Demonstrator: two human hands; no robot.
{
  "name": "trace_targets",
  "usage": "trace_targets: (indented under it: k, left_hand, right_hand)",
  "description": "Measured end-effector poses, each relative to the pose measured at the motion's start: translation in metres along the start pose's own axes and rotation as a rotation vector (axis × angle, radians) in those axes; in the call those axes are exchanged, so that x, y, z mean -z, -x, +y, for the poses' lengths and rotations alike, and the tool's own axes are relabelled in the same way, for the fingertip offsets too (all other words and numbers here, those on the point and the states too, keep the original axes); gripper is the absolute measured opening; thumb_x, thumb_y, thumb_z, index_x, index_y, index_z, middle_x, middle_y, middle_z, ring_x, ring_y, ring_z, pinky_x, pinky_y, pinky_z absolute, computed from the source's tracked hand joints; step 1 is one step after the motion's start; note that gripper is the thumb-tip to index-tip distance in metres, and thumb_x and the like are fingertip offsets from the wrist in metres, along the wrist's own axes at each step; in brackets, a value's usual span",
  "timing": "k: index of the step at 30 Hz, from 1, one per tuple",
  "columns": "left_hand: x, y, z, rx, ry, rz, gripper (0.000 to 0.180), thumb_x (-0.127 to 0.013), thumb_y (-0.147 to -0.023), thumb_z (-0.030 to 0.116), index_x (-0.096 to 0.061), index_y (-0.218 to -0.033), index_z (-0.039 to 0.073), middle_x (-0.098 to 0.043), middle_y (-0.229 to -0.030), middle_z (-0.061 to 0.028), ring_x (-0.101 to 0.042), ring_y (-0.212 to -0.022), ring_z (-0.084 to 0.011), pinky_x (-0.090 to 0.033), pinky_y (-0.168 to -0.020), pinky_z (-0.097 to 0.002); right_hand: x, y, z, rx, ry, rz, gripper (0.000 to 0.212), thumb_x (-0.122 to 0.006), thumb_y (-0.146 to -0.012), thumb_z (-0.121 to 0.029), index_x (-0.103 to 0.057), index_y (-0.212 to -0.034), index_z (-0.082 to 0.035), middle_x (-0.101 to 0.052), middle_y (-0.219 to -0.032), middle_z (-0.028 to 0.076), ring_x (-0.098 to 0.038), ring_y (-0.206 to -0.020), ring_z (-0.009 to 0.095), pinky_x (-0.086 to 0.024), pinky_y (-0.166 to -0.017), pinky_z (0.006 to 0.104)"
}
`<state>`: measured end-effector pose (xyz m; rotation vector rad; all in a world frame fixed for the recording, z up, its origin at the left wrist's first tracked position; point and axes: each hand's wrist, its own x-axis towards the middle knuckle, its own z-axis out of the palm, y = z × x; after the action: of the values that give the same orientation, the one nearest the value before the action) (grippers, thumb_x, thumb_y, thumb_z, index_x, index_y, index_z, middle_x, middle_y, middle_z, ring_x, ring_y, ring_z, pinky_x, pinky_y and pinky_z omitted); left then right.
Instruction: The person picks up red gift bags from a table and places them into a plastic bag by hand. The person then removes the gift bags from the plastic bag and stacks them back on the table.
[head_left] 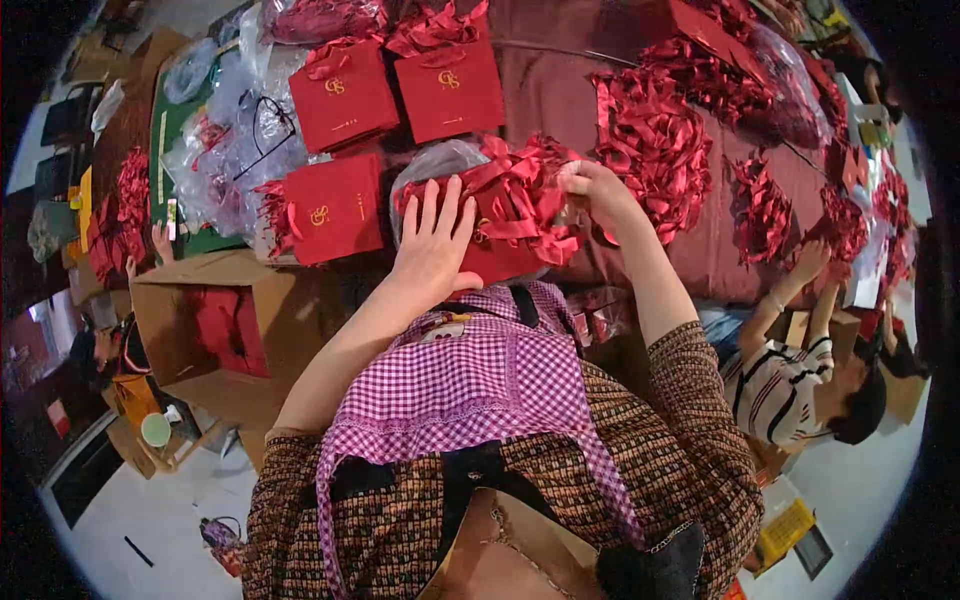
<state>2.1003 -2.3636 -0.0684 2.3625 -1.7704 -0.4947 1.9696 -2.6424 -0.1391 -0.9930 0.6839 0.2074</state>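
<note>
Right in front of me a stack of red paper gift bags (495, 264) lies on a clear plastic bag (445, 160), with red ribbon handles (520, 185) heaped over it. My left hand (432, 245) rests flat on the stack's left part, fingers spread. At the stack's right end my right hand (598, 192) is closed, its thumb and fingers pinched on the red ribbon; the fingertips are partly hidden among the loops. To the left of my left hand lies another pile of red gift bags (335, 212).
Two more stacks of gift bags (450, 90) lie farther back. A heap of red ribbon (655, 145) sits to the right. Crumpled clear plastic (235, 145) covers the left side. An open cardboard box (200, 325) stands below the table's left edge. Another person (800, 385) works at the right.
</note>
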Motion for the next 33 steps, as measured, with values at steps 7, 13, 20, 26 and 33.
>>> trace_targets:
  k: [7,13,20,26,33]
  left_hand:
    - [0.004,0.000,0.006,0.039,0.002,-0.018,0.107,-0.078,-0.061,0.048,-0.029,-0.141,-0.003,-0.011,-0.151,-0.0277,-0.011,-0.138,-0.0504,-0.016,-0.109,-0.0588]
    - [0.007,0.000,0.010,0.083,0.000,-0.050,0.107,-0.077,-0.060,0.048,-0.029,-0.141,-0.002,-0.012,-0.152,-0.0253,-0.011,-0.138,-0.0487,-0.016,-0.109,-0.0591]
    - [0.007,0.000,0.011,0.112,0.021,-0.061,0.108,-0.078,-0.059,0.048,-0.028,-0.143,0.001,-0.012,-0.153,-0.0226,-0.010,-0.139,-0.0467,-0.014,-0.110,-0.0585]
    - [0.008,-0.004,0.013,0.127,0.032,-0.069,0.108,-0.078,-0.060,0.048,-0.027,-0.143,0.001,-0.011,-0.153,-0.0226,-0.010,-0.139,-0.0466,-0.013,-0.110,-0.0589]
    - [0.003,-0.006,0.015,0.140,0.020,-0.019,0.105,-0.076,-0.061,0.050,-0.030,-0.142,0.000,-0.012,-0.152,-0.0243,-0.012,-0.138,-0.0472,-0.014,-0.109,-0.0602]
  right_hand:
    - [-0.003,0.004,-0.015,-0.076,-0.116,0.086,0.038,-0.071,-0.082,-0.027,-0.057,-0.109,-0.003,-0.062,-0.096,0.004,-0.059,-0.088,0.015,-0.049,-0.078,0.0288]
    - [0.019,0.000,-0.017,-0.091,0.494,-0.242,0.058,-0.077,-0.070,-0.014,-0.049,-0.119,-0.002,-0.059,-0.101,0.008,-0.059,-0.087,0.017,-0.050,-0.075,0.0304]
    - [-0.009,-0.027,0.002,0.325,1.099,0.243,0.035,-0.057,-0.077,-0.005,-0.054,-0.112,-0.003,-0.063,-0.092,0.026,-0.062,-0.089,0.038,-0.049,-0.075,0.0400]
    - [-0.005,-0.042,-0.005,0.836,0.996,0.423,0.037,-0.050,-0.079,0.009,-0.060,-0.112,-0.005,-0.066,-0.090,0.010,-0.062,-0.080,0.018,-0.050,-0.073,0.0286]
    - [0.019,-0.012,-0.026,0.584,0.785,0.507,0.035,-0.053,-0.077,0.006,-0.063,-0.110,-0.003,-0.063,-0.103,0.015,-0.063,-0.091,0.025,-0.048,-0.080,0.0310]
